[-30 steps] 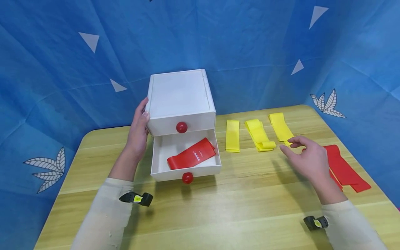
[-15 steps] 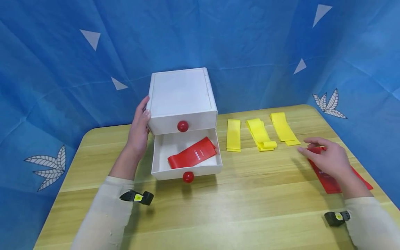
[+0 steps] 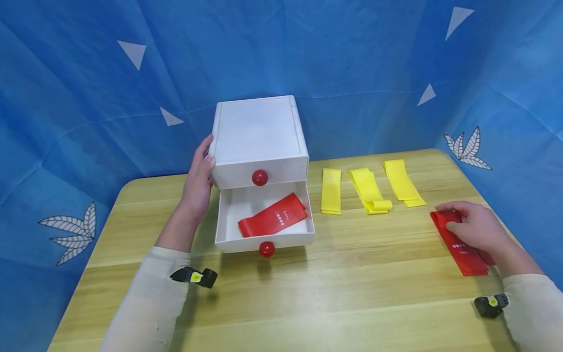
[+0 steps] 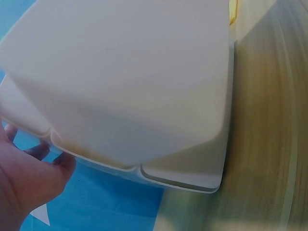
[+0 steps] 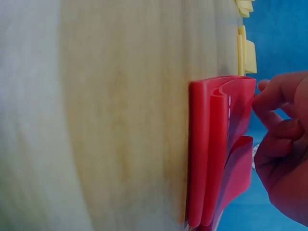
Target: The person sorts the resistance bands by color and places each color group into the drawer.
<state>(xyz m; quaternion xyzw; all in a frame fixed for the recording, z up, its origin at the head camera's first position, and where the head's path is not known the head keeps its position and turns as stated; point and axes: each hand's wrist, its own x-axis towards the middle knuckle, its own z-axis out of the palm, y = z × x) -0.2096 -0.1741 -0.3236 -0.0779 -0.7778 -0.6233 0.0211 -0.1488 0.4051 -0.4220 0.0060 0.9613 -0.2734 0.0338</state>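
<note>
My left hand (image 3: 196,188) rests against the left side of a white two-drawer box (image 3: 259,129), its fingers at the side's edge in the left wrist view. The lower drawer (image 3: 228,203) is pulled out and holds a folded red resistance band (image 3: 274,215) printed "Heavy". At the table's right, my right hand (image 3: 477,225) pinches the far end of another folded red resistance band (image 3: 468,261). In the right wrist view that red band (image 5: 199,154) stands partly raised at the fingers, with more red band (image 5: 240,168) beside it.
Three folded yellow bands, a left one (image 3: 331,191), a middle one (image 3: 369,190) and a right one (image 3: 402,183), lie between the box and my right hand. Red knobs (image 3: 266,249) stick out from the drawers. A blue curtain (image 3: 352,73) hangs behind the wooden table (image 3: 352,293).
My right hand has moved right and down, from beside the yellow bands onto the red band, and taken hold of its end. The left hand stays at the box.
</note>
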